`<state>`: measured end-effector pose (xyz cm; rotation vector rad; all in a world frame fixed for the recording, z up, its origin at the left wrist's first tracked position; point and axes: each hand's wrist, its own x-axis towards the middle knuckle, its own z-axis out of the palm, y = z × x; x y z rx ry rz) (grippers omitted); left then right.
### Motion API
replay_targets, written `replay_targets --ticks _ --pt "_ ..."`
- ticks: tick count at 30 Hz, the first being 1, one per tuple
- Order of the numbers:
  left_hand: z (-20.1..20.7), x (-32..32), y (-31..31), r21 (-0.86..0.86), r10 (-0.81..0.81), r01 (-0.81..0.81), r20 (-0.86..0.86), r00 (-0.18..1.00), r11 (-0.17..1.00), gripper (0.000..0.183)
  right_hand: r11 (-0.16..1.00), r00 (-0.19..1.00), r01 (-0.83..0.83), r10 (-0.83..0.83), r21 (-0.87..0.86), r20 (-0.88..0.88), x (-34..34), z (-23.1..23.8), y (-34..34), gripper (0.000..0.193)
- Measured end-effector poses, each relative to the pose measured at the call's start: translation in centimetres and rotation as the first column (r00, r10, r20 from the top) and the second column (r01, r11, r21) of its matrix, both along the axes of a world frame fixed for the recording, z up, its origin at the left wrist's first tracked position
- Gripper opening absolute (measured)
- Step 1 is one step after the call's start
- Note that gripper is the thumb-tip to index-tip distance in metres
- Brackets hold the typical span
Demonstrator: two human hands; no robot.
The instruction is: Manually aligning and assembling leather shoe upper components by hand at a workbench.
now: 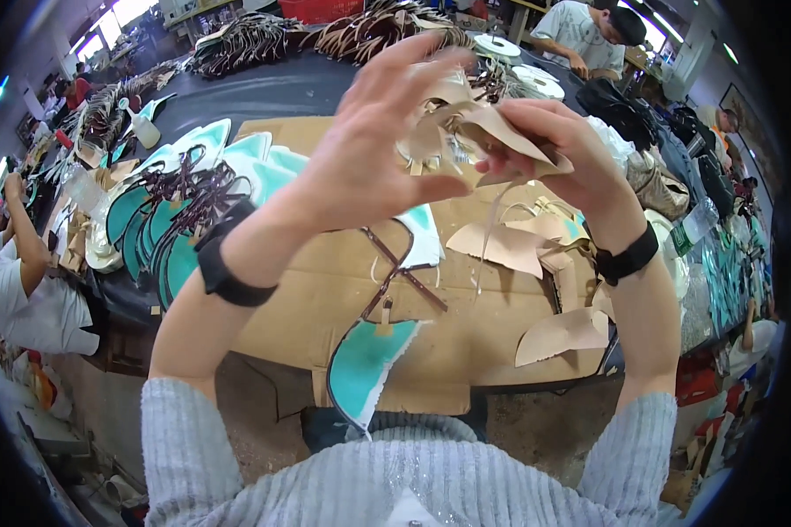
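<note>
Raised above the cardboard, my right hand [580,154] grips a curved beige leather piece [492,125] between thumb and fingers. Left of it, my left hand [365,154] is lifted with its fingers and thumb apart, slightly blurred, and nothing shows in its grasp. Below the hands lies a teal half-moon panel [369,358] with a dark brown edge and strap, partly over the front edge of the work surface. More beige pieces, among them a flat cut piece [561,337] and a curved one [499,246], rest under my right forearm.
A cardboard sheet [281,325] covers the table's near part. Teal panels with brown straps [167,220] pile up at left, near a white squeeze bottle [142,130]. Strap bundles [246,46] lie at the back. Co-workers [589,39] are at the far right and left.
</note>
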<state>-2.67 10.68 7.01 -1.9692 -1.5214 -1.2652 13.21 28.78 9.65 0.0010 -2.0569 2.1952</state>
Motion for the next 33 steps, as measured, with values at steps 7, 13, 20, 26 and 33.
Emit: replay_targets --ticks 7,13,20,26,33 --pt "4.1 -2.4 -0.1 -0.026 -0.016 0.031 0.452 0.892 0.999 0.021 0.979 0.975 0.183 -0.192 -0.086 -0.108 -0.4 1.8 -2.9 0.035" --pt "7.6 -0.4 -2.1 -0.170 0.305 -0.260 0.353 0.884 0.951 0.023 0.709 0.677 0.702 -0.632 0.070 -0.377 0.1 -0.3 1.2 0.033" --pt "9.7 3.1 -2.4 -0.123 0.148 -0.119 0.261 0.954 0.985 0.035 0.980 0.933 0.118 -0.164 -0.159 -0.320 -3.8 2.2 -8.8 0.046" --pt "2.6 0.3 -8.6 0.169 0.307 -0.260 -0.391 0.868 0.951 0.036 0.918 0.898 0.250 -0.339 -0.309 -0.280 -3.1 2.3 -6.2 0.025" --pt "-10.0 4.3 -16.4 -0.720 -0.279 -0.040 -0.318 0.906 0.693 0.055 0.845 0.818 0.514 -0.535 -0.148 -0.213 -3.4 3.8 -6.2 0.021"
